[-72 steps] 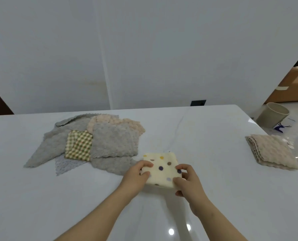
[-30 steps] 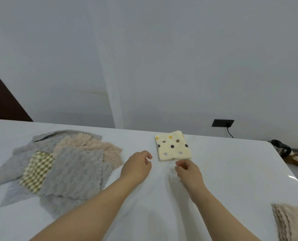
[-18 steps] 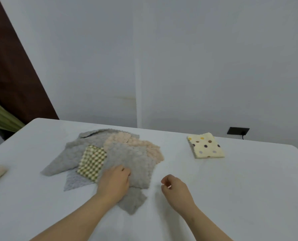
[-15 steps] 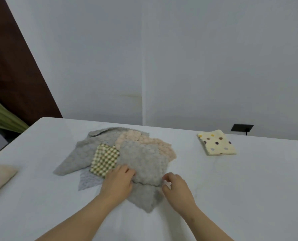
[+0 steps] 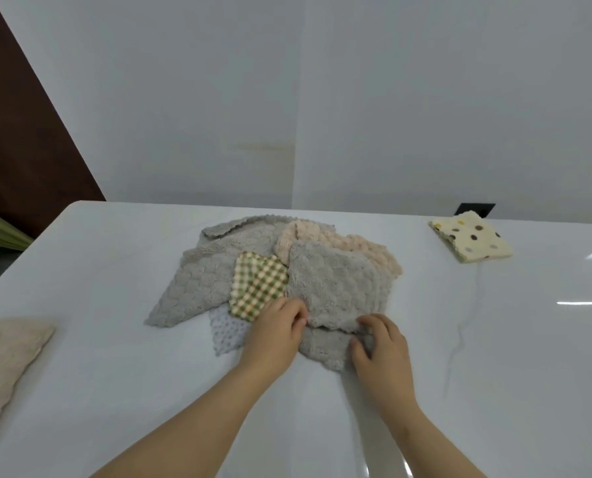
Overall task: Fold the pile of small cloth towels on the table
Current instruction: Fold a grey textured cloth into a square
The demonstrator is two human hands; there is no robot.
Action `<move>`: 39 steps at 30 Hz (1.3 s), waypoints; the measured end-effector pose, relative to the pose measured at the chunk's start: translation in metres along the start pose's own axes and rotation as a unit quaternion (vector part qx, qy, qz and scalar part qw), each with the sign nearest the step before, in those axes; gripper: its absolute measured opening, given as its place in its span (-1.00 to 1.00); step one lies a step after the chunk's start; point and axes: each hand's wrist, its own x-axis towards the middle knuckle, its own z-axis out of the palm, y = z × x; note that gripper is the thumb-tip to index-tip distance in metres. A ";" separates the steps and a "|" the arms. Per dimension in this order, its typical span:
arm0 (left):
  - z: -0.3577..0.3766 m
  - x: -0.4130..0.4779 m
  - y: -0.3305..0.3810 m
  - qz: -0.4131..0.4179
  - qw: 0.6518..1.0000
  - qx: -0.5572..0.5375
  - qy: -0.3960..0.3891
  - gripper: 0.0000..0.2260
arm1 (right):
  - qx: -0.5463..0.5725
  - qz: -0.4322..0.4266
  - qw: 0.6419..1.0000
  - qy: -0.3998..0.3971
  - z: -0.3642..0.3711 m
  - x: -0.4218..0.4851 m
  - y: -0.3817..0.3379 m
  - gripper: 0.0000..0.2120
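Pinching top grey towel point(image 5: 336, 288) at near edge, left hand point(image 5: 275, 334) and right hand point(image 5: 382, 353). Peel up alone; leave checked towel point(image 5: 258, 286) lying.

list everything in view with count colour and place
table: 1, white, across the lower view
top grey towel: 1, grey, top of the pile, centre
other grey towels: at least 2, grey, lower in the pile
checked towel: 1, green and cream, pile's left part
peach towel: 1, peach, back of pile
waffle towel: 1, pale bluish, pile's near left
spotted towel: 1, cream, folded, far right
beige cloth: 1, beige, left table edge
wall socket: 1, black, behind spotted towel
left hand: 1, pinches top grey towel's near edge
right hand: 1, grips its near right corner
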 end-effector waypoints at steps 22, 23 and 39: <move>-0.009 -0.186 0.006 -0.100 0.933 -0.285 0.197 -0.81 | 0.049 -0.134 0.988 0.056 0.010 -0.163 0.004 -0.61; -0.010 -0.190 0.007 -0.098 0.930 -0.298 0.190 -0.82 | 0.040 -0.133 0.989 0.053 0.010 -0.166 0.004 -0.59; -0.014 -0.142 -0.006 -0.156 0.979 -0.111 0.065 -0.67 | -0.091 -0.061 0.993 0.039 0.023 -0.123 -0.007 -0.79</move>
